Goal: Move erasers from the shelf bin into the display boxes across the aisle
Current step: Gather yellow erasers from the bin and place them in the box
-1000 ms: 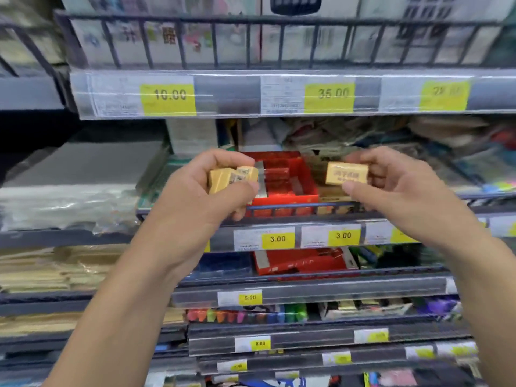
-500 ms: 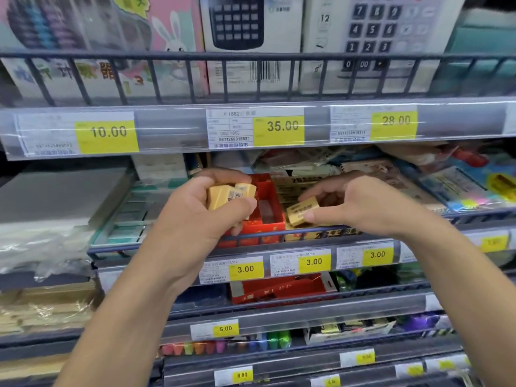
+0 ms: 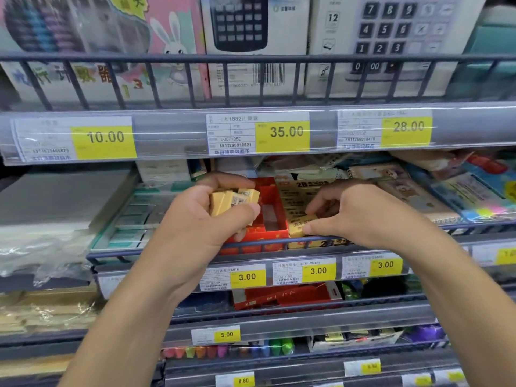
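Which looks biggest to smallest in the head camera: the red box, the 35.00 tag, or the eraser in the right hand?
1. red box, though the left hand partly hides it
2. 35.00 tag
3. eraser pinched by the right hand

Stationery shop: tiered wire shelves [image 3: 251,58], yellow price tags [image 3: 282,135], boxed calculators [image 3: 251,23].

— Shelf rails [image 3: 279,61]?
— I log painted metal wire, matt grey-blue. Price strips [image 3: 178,132]: clear glossy plastic over paper labels.
— The erasers [image 3: 233,201]?
— Yellow paper sleeves, slightly glossy. Red box [image 3: 272,219]: printed cardboard, I'd say. Calculator boxes [image 3: 251,37]: smooth card. Far left, I note crinkled glossy film wrap [image 3: 42,247].
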`<action>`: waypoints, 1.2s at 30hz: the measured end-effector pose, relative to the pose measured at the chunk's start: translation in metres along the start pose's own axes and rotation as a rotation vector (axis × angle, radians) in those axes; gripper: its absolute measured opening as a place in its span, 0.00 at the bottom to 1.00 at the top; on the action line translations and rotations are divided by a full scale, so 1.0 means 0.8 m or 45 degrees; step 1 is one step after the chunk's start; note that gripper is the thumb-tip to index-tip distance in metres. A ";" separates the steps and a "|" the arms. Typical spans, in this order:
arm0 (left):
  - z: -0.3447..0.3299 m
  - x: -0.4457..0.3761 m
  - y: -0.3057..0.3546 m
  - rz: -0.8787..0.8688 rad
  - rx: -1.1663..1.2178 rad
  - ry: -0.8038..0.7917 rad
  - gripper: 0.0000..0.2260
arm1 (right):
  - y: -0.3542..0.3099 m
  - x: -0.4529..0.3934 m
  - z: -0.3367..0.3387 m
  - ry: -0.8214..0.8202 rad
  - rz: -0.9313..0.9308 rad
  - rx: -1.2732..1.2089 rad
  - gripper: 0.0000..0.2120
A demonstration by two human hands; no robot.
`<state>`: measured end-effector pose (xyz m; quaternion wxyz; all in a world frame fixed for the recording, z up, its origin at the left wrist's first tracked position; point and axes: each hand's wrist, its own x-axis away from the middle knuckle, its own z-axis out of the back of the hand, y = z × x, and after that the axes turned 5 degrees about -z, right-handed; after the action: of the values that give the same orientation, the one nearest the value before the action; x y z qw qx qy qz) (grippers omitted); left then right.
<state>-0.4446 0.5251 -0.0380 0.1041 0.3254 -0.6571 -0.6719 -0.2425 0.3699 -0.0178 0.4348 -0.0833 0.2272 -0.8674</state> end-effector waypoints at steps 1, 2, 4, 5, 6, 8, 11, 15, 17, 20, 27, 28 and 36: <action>-0.001 0.001 0.001 0.007 0.004 -0.008 0.14 | -0.002 -0.001 -0.001 0.000 -0.016 -0.015 0.10; -0.002 0.002 0.001 0.014 0.003 -0.019 0.14 | -0.003 -0.001 -0.002 -0.008 -0.027 -0.037 0.10; -0.006 0.005 0.003 0.035 -0.010 -0.045 0.14 | -0.005 -0.002 -0.002 -0.032 -0.032 -0.064 0.10; -0.008 0.006 0.003 0.046 -0.012 -0.055 0.13 | -0.007 -0.001 -0.001 -0.042 -0.030 -0.067 0.09; -0.010 0.007 0.004 0.057 -0.007 -0.060 0.13 | -0.008 0.001 0.001 -0.053 -0.024 -0.061 0.09; -0.015 0.010 0.006 0.072 0.001 -0.061 0.12 | -0.009 0.007 0.005 -0.043 0.004 -0.019 0.09; -0.019 0.013 0.008 0.096 0.012 -0.085 0.12 | -0.012 0.023 0.008 0.113 0.203 -0.155 0.12; -0.025 0.016 0.011 0.151 0.133 -0.138 0.18 | -0.028 0.043 -0.004 0.073 0.700 -0.463 0.17; -0.027 0.018 0.013 0.176 0.183 -0.164 0.19 | -0.031 0.041 -0.011 0.055 0.743 -0.535 0.16; -0.025 0.020 0.016 0.191 0.223 -0.244 0.18 | -0.027 0.037 -0.013 0.051 0.786 -0.634 0.11; -0.015 0.021 0.019 0.153 0.198 -0.223 0.09 | -0.017 0.030 -0.018 -0.050 0.580 -1.253 0.07; -0.015 0.021 0.019 0.145 0.152 -0.209 0.10 | -0.015 0.030 -0.020 -0.066 0.507 -1.347 0.07; -0.029 0.015 0.017 0.129 -0.022 -0.155 0.09 | -0.016 0.037 -0.025 0.030 0.522 -1.276 0.07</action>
<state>-0.4447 0.4980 -0.0266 0.1006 0.2492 -0.6721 -0.6900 -0.2766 0.3596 -0.0311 0.4998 -0.2248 0.6293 -0.5510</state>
